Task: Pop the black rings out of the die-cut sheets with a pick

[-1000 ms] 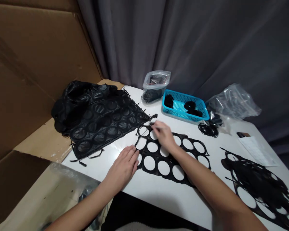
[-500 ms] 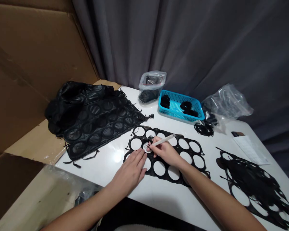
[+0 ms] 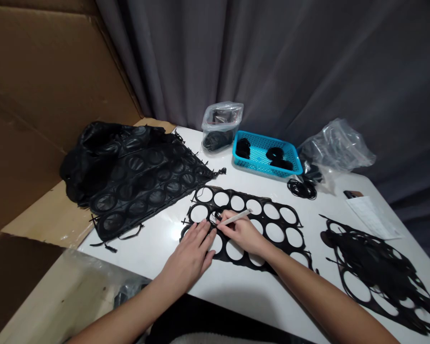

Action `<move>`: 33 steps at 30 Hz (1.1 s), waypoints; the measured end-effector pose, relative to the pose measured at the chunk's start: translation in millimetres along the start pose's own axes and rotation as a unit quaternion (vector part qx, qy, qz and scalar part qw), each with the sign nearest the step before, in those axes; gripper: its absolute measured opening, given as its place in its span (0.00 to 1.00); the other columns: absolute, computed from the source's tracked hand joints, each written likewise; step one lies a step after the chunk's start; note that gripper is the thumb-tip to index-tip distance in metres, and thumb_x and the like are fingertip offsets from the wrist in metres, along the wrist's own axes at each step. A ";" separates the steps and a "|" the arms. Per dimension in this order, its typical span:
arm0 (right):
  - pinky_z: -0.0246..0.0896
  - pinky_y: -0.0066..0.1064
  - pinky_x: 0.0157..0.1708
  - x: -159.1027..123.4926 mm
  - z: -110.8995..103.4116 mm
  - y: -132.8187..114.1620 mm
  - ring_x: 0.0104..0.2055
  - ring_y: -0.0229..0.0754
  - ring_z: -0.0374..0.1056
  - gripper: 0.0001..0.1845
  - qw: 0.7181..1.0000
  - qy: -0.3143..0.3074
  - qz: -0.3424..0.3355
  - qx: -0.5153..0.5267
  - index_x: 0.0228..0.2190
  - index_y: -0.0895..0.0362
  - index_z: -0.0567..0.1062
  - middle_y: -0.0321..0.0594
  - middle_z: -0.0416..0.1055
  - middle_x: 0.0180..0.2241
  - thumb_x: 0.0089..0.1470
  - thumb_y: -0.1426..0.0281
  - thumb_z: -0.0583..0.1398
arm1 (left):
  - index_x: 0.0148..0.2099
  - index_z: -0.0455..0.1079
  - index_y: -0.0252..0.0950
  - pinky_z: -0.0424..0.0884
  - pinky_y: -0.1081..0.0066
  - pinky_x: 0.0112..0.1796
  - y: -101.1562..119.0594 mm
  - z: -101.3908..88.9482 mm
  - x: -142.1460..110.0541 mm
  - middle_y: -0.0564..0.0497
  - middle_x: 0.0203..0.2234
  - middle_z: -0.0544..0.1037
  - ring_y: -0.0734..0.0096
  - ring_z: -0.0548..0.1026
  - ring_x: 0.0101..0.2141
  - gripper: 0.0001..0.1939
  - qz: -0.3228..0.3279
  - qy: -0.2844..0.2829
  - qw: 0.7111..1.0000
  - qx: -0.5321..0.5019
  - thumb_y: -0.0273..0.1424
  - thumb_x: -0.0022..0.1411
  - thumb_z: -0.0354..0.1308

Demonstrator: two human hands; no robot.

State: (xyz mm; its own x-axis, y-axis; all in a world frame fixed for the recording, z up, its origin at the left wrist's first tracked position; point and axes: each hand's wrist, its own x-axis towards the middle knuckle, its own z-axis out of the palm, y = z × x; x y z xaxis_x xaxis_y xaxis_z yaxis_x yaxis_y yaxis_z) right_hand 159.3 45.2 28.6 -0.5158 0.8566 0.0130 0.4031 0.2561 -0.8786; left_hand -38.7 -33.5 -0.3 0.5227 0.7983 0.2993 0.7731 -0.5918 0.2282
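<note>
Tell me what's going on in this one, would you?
A person works bare-handed on a black sheet with round holes, spread on a white table. The left hand lies on the sheet's near-left part; the right hand holds a slim pale tool, its tip at the sheet. A larger black piece lies to the left, and a blue basket stands behind.

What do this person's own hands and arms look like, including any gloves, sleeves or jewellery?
The bare left hand and bare right hand wear no gloves; I see no ring, watch or bracelet. The left forearm and right forearm show no sleeves or markings within the picture. Black cloth clothing shows below them.
</note>
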 end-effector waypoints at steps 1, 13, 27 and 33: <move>0.57 0.32 0.34 0.0 -0.1 0.2 0.32 0.40 0.62 0.14 1.000 0.001 -0.009 -0.013 0.24 0.53 0.60 0.34 0.66 0.28 0.60 0.70 0.56 | 0.66 0.60 0.30 0.62 0.50 0.61 0.1 0.4 -0.3 0.36 0.63 0.65 0.52 0.62 0.64 0.24 -0.002 0.002 1.000 -0.003 0.30 0.70 0.52; 0.59 0.39 0.38 3.8 -9.3 15.4 0.37 0.47 0.63 0.11 0.966 0.076 -0.157 -0.191 0.29 0.53 0.66 0.44 0.70 0.34 0.64 0.72 0.50 | 0.64 0.63 0.31 0.63 0.51 0.61 0.5 1.3 -0.4 0.35 0.62 0.65 0.50 0.62 0.64 0.22 -0.007 0.002 1.000 0.013 0.29 0.69 0.52; 0.63 0.32 0.28 -8.3 -56.0 23.3 0.27 0.41 0.72 0.18 0.960 0.101 0.157 0.208 0.29 0.53 0.61 0.38 0.76 0.33 0.54 0.56 0.62 | 0.62 0.63 0.30 0.67 0.53 0.59 19.6 -0.3 26.1 0.37 0.60 0.68 0.53 0.67 0.60 0.20 0.038 0.002 0.999 -0.034 0.25 0.68 0.49; 0.61 0.35 0.43 -34.0 -33.5 16.0 0.40 0.43 0.67 0.11 0.993 0.043 0.068 0.080 0.27 0.54 0.64 0.37 0.69 0.34 0.60 0.64 0.58 | 0.65 0.60 0.31 0.63 0.52 0.61 22.9 12.6 24.0 0.37 0.64 0.64 0.54 0.61 0.65 0.23 0.056 -0.005 0.998 -0.018 0.27 0.69 0.50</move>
State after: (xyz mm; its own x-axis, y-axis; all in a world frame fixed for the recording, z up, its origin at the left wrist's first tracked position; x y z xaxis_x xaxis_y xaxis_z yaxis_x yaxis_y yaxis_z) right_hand 208.6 35.2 30.1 -0.3947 0.9156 -0.0760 0.3350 0.0664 -0.9399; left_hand -3.9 -26.4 0.5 0.6087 0.7281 0.3152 0.6967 -0.6806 0.2268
